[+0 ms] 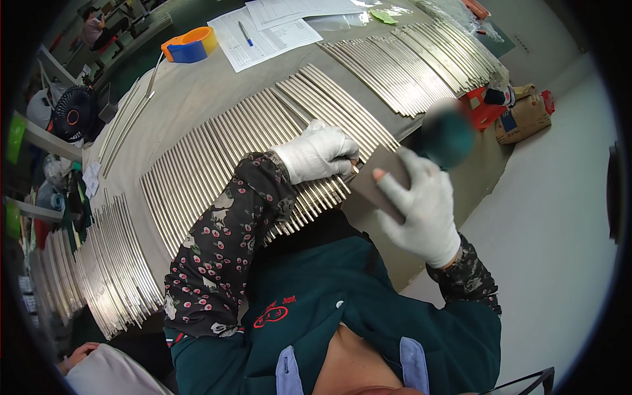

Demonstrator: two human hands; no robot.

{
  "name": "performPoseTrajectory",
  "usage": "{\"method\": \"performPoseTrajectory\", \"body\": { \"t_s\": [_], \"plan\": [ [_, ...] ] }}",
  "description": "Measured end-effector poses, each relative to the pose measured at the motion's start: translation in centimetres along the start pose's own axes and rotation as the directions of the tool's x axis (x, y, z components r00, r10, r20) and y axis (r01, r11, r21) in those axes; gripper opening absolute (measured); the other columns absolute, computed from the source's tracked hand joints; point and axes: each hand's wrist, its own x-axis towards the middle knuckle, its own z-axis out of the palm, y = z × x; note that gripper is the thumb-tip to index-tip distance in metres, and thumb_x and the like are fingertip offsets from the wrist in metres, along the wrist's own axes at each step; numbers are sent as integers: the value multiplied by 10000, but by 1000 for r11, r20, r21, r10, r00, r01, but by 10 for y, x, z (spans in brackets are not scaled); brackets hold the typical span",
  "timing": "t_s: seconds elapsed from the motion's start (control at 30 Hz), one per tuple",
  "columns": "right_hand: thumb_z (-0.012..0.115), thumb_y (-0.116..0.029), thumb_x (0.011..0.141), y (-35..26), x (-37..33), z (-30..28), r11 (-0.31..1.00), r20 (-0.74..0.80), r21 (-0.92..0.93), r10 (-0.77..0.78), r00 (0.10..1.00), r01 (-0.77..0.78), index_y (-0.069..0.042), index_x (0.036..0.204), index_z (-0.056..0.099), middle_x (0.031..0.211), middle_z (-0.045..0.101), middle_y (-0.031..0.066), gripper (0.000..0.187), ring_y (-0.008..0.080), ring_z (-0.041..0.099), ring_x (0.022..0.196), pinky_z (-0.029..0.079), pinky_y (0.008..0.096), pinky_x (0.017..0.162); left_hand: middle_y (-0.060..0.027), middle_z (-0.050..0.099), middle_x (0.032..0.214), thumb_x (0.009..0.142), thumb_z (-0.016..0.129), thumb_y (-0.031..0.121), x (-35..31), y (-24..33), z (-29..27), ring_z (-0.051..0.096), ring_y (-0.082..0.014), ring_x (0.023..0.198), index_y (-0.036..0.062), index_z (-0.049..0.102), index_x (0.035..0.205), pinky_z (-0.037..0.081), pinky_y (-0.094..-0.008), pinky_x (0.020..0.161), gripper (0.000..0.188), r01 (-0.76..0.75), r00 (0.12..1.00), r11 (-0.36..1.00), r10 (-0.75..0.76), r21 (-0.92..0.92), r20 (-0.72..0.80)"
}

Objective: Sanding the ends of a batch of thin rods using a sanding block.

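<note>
A row of long, thin silvery metal rods [210,151] lies side by side across the table in front of me. My left hand [315,153], in a white glove with bare fingertips, rests over the row's right part. Its fingers are closed around the near end of a metal rod [356,169]. Just to the right, my gloved right hand [424,214] grips a flat grey-brown block [375,178], which looks like a sanding block. The block is close to the rod's end; motion blur hides whether they touch.
More rods lie in bundles at the far right [408,69] and near left [122,270]. Toward the back are paper sheets [263,41], a pen [245,33] and an orange-and-blue tape dispenser [189,47]. A black fan [72,113] stands left; another person's hand [82,352] shows lower left.
</note>
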Motion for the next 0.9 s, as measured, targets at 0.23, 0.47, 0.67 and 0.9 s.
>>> {"method": "performPoseTrajectory", "body": {
  "t_s": [0.23,0.47,0.67,0.9],
  "plan": [
    [720,-182,610,7,6,-5,985,-12,-115,128,992,-129,-109,1109,621,1225,513,188,514,332,507,1064,410,411,823,-78,628,731,760,707,128,-1,0,-1,627,-254,754,59,638,808,466,-363,736,109,-28,999,999,28,-21,-34],
    [722,-176,615,18,5,2,970,-45,-170,170,984,-176,-100,1139,610,1241,505,192,541,336,503,1054,416,417,845,-70,625,751,759,712,134,-2,0,1,623,-248,760,69,631,818,460,-361,753,120,-28,999,1000,28,5,-35],
    [748,-247,624,19,3,4,941,-64,-293,158,985,-170,-120,1116,618,1229,500,179,524,322,506,1056,415,403,805,-64,621,756,760,716,139,-1,-3,0,621,-240,766,75,637,833,458,-355,761,126,-34,999,999,34,13,-22],
    [750,-209,597,19,-4,8,998,-35,-32,45,998,-46,-145,1101,625,1235,505,174,523,332,528,1058,438,394,818,-56,628,771,741,726,129,-3,-5,2,625,-237,776,79,639,849,459,-368,768,147,-51,998,998,52,49,-30]
  ]
}}
